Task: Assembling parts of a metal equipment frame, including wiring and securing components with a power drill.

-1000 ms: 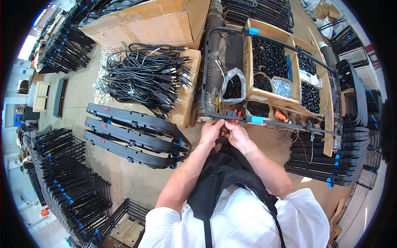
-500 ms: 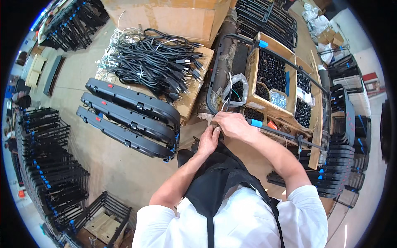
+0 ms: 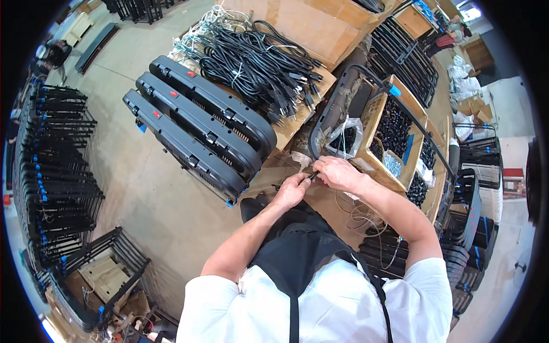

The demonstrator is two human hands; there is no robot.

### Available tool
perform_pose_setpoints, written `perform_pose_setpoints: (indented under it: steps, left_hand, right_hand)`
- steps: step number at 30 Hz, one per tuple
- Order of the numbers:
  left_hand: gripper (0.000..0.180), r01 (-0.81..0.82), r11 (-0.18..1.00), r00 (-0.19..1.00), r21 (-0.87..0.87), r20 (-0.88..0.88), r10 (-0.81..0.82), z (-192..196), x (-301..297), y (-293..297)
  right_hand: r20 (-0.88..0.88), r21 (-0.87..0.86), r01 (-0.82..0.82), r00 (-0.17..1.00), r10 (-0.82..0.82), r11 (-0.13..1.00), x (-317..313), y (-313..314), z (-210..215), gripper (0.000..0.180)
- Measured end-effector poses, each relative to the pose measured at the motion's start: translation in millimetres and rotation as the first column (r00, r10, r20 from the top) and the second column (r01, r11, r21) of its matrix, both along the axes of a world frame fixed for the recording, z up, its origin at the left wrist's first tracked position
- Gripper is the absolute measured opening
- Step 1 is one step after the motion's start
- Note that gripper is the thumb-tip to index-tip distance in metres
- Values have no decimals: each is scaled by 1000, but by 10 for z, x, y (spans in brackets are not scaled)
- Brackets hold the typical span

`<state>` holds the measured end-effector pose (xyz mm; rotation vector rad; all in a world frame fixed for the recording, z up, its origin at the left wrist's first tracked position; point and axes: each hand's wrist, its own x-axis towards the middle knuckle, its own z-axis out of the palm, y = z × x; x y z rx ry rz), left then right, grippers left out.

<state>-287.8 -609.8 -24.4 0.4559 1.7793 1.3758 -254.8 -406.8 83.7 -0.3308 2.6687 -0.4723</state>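
Note:
My left hand is closed, its thumb and fingers pinching near the end of a small dark piece. Close beside it, my right hand has its fingers curled around the other end of that piece. It is too small and too covered to name. Both hands are just below the rounded corner of a black tube frame marked with blue tape. A clear plastic bag with small dark parts hangs beyond my right hand.
Three black slotted housings with red switches stand at left. Black power cords lie on cardboard behind them. A wooden box at right holds black parts and screws. Pale wire loops below my right forearm. Black frames are stacked far left.
The view has turned, so the housings and cords sit further right in it. My hands have drawn slightly apart, and the small dark piece now shows between them. The pale wire has come into sight.

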Motion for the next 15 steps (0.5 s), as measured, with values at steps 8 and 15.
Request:
perform_pose_setpoints:
  steps: [8, 15]
  left_hand:
    - [23, 17, 1000, 983, -16, 183, -14, 239, -152, -4]
    - [22, 26, 999, 984, -41, 178, -18, 108, -144, 26]
  right_hand:
    - [-183, -268, 32, 980, -83, 963, 46, 67, -114, 20]
    - [-275, -254, -133, 960, 60, 958, -9, 108, -183, 18]
